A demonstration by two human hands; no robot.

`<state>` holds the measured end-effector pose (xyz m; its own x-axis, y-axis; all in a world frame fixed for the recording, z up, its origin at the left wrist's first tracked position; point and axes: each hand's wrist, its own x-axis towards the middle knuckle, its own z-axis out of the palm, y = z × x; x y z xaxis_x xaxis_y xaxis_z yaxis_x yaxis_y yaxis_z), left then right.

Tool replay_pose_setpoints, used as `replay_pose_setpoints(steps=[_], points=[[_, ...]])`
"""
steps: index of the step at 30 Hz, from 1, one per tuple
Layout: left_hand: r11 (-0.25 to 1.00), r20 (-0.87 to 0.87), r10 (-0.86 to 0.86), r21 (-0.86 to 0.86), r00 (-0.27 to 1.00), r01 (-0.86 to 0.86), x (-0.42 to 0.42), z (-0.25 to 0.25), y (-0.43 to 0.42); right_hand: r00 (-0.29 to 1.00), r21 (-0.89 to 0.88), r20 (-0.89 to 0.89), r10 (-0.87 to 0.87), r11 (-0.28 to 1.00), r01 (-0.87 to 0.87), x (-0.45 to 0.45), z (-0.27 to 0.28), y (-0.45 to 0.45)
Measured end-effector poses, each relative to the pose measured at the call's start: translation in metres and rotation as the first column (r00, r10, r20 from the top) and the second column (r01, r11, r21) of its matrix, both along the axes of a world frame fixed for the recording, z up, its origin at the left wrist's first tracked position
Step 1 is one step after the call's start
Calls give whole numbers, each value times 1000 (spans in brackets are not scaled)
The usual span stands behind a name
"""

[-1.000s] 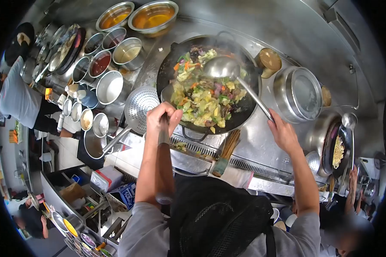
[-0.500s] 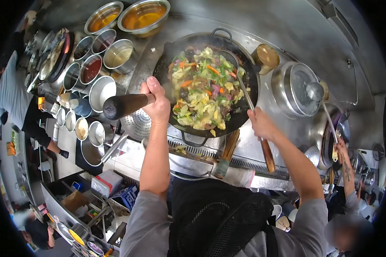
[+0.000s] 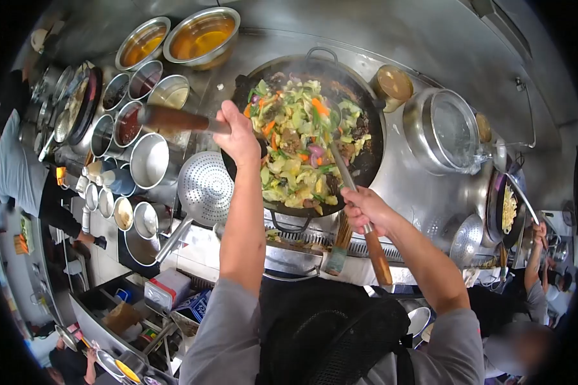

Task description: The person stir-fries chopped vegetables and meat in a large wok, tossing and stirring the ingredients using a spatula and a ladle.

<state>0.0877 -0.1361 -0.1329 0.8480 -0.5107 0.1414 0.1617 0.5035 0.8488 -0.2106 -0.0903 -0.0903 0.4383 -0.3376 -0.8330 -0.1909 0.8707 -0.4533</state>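
My left hand (image 3: 239, 136) is closed around a tool with a dark wooden handle (image 3: 180, 120), which points out to the left; its far end is hidden at the food. Closed on a long ladle (image 3: 344, 168) with a brown wooden grip is my right hand (image 3: 368, 209). The ladle's bowl is buried among the vegetables. Below both tools, a large black wok (image 3: 369, 144) holds chopped cabbage, carrot, onion and greens (image 3: 298, 131), with steam above.
A perforated strainer (image 3: 205, 188) and several metal pots (image 3: 149, 160) lie left. Two bowls of orange liquid (image 3: 203, 38) stand at the back left. A bamboo brush (image 3: 338, 250) is before the wok, a lidded pot (image 3: 444, 131) right. A co-worker's hand (image 3: 539, 236) holds another ladle.
The ladle's bowl has dropped from above the food into it, and my right hand has moved left. The handle in my left hand has swung out to the left. The vegetables have shifted.
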Motion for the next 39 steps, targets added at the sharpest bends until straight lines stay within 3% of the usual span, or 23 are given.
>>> replay_pose_setpoints(steps=[6,8,10,12,14,16,20,23,26,28,30,31,32,35,37,39], points=[[995,28,-71,-71,997,73,-10,35,16,998,-93,56,12,996,-7,-19,39,29],[984,127,-118,-120,985,133,-16,59,26,990,-239,-91,107,963,-126,-25,57,39],[977,154,-150,-130,977,170,-20,76,33,988,-280,-101,114,950,-138,-34,68,45],[958,215,-206,-155,955,242,-25,87,40,960,-442,-235,154,863,-246,-41,77,48],[952,239,-218,-162,946,260,-30,94,49,936,-473,-302,180,824,-311,-56,66,49],[940,291,-244,-165,925,300,-34,92,59,790,-710,-601,124,370,-599,-71,42,58],[918,351,-284,-169,892,359,-37,90,73,721,-656,-692,24,395,-643,-68,48,83],[902,370,-315,-171,874,397,-30,89,77,576,-546,-817,-33,366,-754,-66,55,97],[874,432,-373,-135,821,468,-24,83,81,558,-566,-820,-129,325,-757,-77,71,118],[823,463,-458,-100,759,559,-21,76,80,555,-590,-807,-205,213,-779,-87,89,124],[809,463,-501,-48,731,585,-20,68,79,560,-580,-814,-154,222,-784,-103,114,127],[817,509,-496,-1,704,576,-21,67,78,580,-606,-793,-186,147,-782,-112,121,129],[825,557,-486,40,673,563,-22,66,78,507,-527,-849,-151,162,-834,-118,138,129],[811,566,-506,55,651,582,-23,65,79,444,-467,-877,-183,107,-878,-128,171,129],[810,564,-505,48,653,585,-24,65,79,267,-275,-956,-123,52,-960,-136,186,123],[812,578,-514,90,634,576,-22,63,77,255,-257,-963,-81,11,-966,-146,186,112]])
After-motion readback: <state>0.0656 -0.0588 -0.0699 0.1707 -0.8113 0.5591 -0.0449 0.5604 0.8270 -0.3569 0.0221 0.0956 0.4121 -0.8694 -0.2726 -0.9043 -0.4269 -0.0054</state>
